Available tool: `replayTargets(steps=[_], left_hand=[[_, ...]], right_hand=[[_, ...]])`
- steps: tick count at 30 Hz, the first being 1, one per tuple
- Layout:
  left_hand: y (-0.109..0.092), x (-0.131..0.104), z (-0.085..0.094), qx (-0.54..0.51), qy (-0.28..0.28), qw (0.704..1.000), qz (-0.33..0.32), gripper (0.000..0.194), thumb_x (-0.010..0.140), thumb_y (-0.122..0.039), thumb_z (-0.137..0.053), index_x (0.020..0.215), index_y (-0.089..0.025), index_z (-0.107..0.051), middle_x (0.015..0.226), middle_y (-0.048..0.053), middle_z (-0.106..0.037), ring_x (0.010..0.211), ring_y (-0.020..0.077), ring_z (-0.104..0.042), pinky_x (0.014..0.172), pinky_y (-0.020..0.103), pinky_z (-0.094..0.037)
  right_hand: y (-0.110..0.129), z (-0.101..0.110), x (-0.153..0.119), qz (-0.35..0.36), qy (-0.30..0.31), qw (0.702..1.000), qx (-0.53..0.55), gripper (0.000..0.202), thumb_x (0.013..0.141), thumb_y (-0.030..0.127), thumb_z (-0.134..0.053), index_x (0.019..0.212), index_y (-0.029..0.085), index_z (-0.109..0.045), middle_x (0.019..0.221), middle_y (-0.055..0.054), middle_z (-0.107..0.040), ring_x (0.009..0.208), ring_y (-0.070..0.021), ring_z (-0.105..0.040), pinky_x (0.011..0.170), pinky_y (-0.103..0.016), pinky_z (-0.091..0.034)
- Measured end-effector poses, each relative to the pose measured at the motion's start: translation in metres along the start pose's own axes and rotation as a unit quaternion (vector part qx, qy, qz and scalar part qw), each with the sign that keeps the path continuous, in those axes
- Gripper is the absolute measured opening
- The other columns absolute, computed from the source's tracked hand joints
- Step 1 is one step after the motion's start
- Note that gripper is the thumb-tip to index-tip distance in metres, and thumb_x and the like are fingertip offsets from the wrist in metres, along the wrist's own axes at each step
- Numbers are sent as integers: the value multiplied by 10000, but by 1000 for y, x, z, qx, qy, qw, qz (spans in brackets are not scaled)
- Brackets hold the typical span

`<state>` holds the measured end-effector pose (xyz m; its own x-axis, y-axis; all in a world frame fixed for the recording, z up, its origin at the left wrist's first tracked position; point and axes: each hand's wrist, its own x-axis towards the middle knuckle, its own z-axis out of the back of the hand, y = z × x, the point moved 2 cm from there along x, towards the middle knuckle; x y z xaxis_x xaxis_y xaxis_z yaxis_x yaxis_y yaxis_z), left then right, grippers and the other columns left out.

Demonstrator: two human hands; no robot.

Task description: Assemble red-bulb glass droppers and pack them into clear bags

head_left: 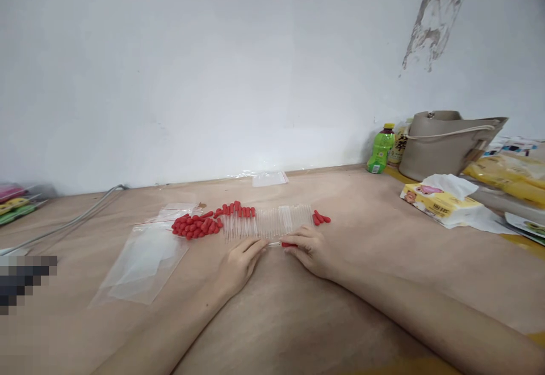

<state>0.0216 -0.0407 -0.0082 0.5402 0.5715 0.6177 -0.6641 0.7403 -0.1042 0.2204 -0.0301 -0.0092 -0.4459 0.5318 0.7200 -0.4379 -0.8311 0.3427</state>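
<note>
My left hand [243, 261] is closed on one end of a thin glass dropper tube [273, 244]. Pinched in the fingers of my right hand [313, 250] is a red rubber bulb [288, 245], which meets the tube's other end; how far it covers the tube cannot be told. Just beyond both hands lies a row of clear glass tubes [272, 221], side by side. Several at the left of the row carry red bulbs [239, 210] at their far ends. A heap of loose red bulbs [196, 226] lies to the left, with a few more bulbs [321, 217] right of the row.
Clear plastic bags [145, 255] lie flat at the left, partly under the heap. A small bag [269, 179] is by the wall. At the right stand a tissue pack [443, 199], a green bottle [381, 149] and a grey-beige bag [443, 145]. A cable [80, 213] crosses the left side.
</note>
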Motion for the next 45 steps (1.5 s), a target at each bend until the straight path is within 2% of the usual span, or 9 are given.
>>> replayTargets(steps=[10, 17, 23, 28, 37, 41, 45], left_hand=[[-2, 0, -1, 16, 13, 999, -46, 302, 872, -150, -382, 1133, -209, -521, 913, 54, -626, 810, 149, -582, 708, 277, -492], [1, -2, -5, 14, 13, 996, -87, 367, 861, -109, -361, 1196, -211, -470, 917, 59, -631, 812, 154, -588, 715, 287, -492], [-3, 0, -2, 38, 28, 994, -94, 346, 856, -95, -346, 1143, -188, -515, 816, 52, -621, 718, 146, -571, 649, 265, -486], [-6, 1, 1, 65, 51, 991, -107, 301, 875, -129, -343, 1108, -167, -531, 773, 51, -601, 682, 146, -552, 608, 255, -481], [-5, -2, -5, 81, 70, 987, -116, 309, 889, -134, -347, 1166, -169, -479, 866, 66, -602, 760, 150, -556, 673, 273, -483], [-4, -2, -3, 69, 22, 993, -90, 290, 880, -183, -403, 1155, -159, -488, 801, 52, -603, 726, 151, -553, 662, 274, -477], [-2, -3, 0, 56, 15, 997, -49, 234, 877, -254, -421, 1050, -171, -556, 762, 42, -600, 707, 147, -562, 646, 264, -476]], right_hand=[[0, 0, -1, 6, -10, 1000, 22, 207, 823, 223, -495, 988, 231, -618, 848, -44, -653, 767, -149, -584, 682, -275, -471], [1, 1, -1, 3, 15, 999, 28, 171, 835, 240, -473, 913, 222, -624, 780, -31, -636, 726, -138, -571, 653, -255, -462], [1, 1, -2, 43, 17, 998, 34, 146, 829, 210, -472, 891, 198, -604, 785, -39, -626, 738, -142, -546, 676, -273, -448], [0, 0, -2, 75, 33, 997, -14, 127, 829, 224, -479, 832, 195, -603, 729, -39, -619, 704, -150, -532, 655, -292, -427], [2, 0, 1, 110, 59, 982, -142, 178, 838, 249, -461, 774, 180, -612, 651, -35, -590, 647, -150, -499, 609, -300, -325], [-2, 9, 5, 72, 37, 987, -138, 129, 813, 279, -521, 850, 220, -629, 673, -13, -622, 682, -147, -507, 702, -335, -295], [-8, 16, 4, 41, 35, 993, -108, 113, 798, 292, -545, 813, 226, -636, 683, -12, -629, 698, -152, -506, 738, -352, -303]])
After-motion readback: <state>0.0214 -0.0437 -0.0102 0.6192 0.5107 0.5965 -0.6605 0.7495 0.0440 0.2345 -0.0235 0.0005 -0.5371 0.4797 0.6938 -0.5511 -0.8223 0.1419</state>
